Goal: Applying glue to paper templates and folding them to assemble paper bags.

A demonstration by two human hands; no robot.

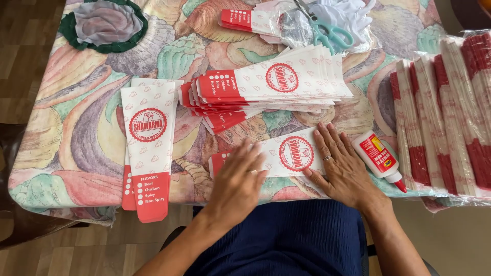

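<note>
Hands, left (238, 176) and right (343, 166), are lying flat and open, pressing a sleeve (286, 156) at the table's (76, 153) six o'clock; glue could be smearing if either palm slides.

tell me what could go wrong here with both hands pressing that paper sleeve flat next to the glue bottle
The glue bottle lies on its side right beside the right hand; a nudge could roll it off the table edge or perhaps smear glue. The paper sleeve under the left hand sits close to that front edge, so it might slide off. The fanned stack of sleeves just behind could be knocked out of order.
</note>
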